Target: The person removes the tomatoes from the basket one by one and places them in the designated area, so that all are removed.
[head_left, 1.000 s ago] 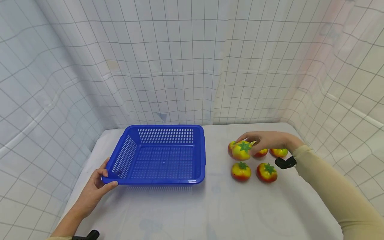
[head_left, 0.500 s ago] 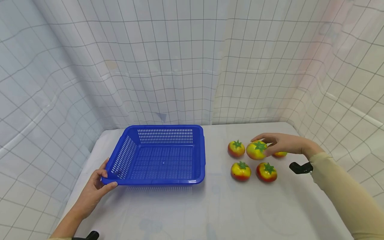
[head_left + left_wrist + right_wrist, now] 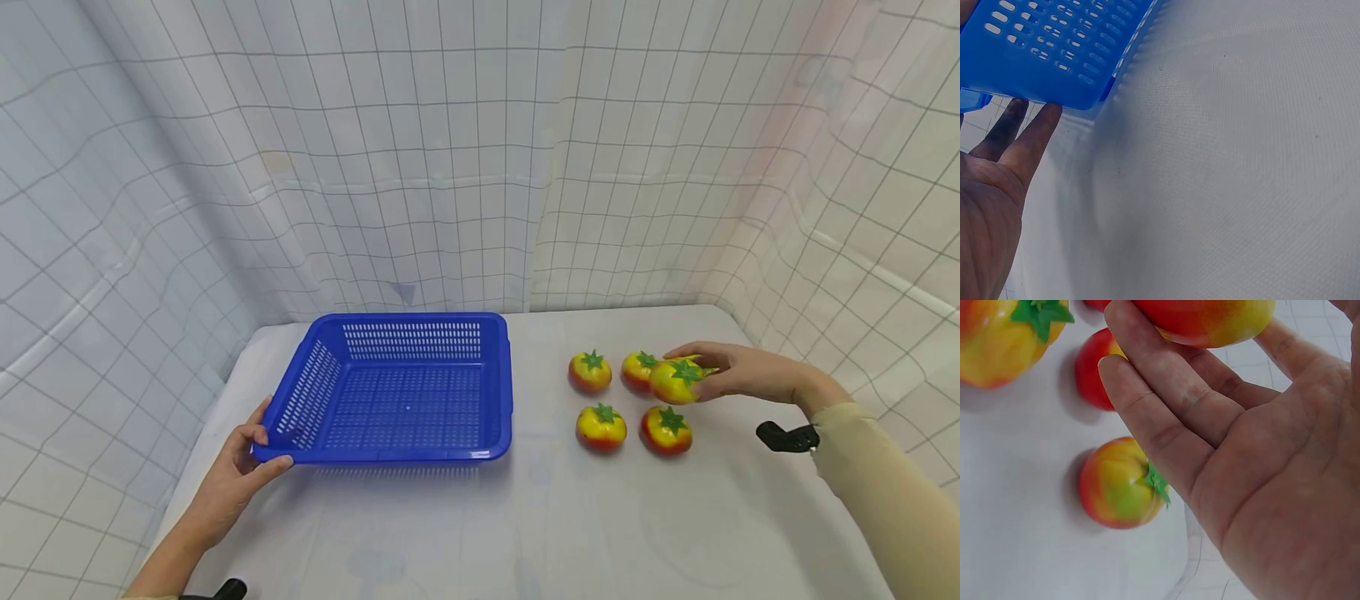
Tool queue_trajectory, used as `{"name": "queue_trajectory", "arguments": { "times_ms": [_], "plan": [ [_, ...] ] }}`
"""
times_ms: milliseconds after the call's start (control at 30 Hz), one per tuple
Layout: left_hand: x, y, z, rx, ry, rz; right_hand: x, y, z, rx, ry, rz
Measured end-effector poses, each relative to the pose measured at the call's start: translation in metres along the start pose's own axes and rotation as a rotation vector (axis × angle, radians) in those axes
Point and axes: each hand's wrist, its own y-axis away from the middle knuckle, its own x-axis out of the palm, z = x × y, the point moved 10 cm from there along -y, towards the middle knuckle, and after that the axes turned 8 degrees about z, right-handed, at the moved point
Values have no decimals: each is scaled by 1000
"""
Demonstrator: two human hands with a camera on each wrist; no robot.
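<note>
My left hand [image 3: 228, 479] holds the front left corner of a blue plastic basket [image 3: 382, 455], thumb at the front rim and fingers at the left side. In the left wrist view, fingertips touch the edge of the basket [image 3: 1041, 81]. My right hand [image 3: 757, 372] grips a yellow-red toy tomato [image 3: 675, 382] with a green star-shaped top, raised over the back row. The right wrist view shows the underside of this tomato [image 3: 1210, 322] against the fingers. Another tomato [image 3: 1119, 484] sits on the table below that hand, mostly hidden in the head view.
Right of the basket, toy tomatoes stand at back left [image 3: 590, 372], back middle [image 3: 637, 372], front left [image 3: 602, 428] and front right [image 3: 666, 431]. A white cloth covers the table [image 3: 450, 533]. Checked white curtains [image 3: 450, 167] enclose the back and sides.
My right hand has moved right along the back row with the tomato in its grip, uncovering the back left and back middle tomatoes. The left hand and basket stay put.
</note>
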Motion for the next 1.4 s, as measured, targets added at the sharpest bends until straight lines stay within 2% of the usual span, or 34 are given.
{"name": "queue_trajectory", "arguments": {
  "times_ms": [400, 633, 800, 1133, 1400],
  "plan": [
    [0, 0, -1, 7, 18, 5, -1, 21, -31, 32, -71, -26],
    [-1, 0, 0, 4, 12, 3, 2, 28, -49, 35, -181, -10],
    [-1, 0, 1, 6, 20, 4, 3, 34, -61, 47, -207, -17],
    [-1, 0, 1, 8, 19, 5, 11, 38, -79, 26, -284, -15],
    [0, -1, 1, 15, 22, 6, 16, 38, -96, 60, -332, -19]
  ]
}}
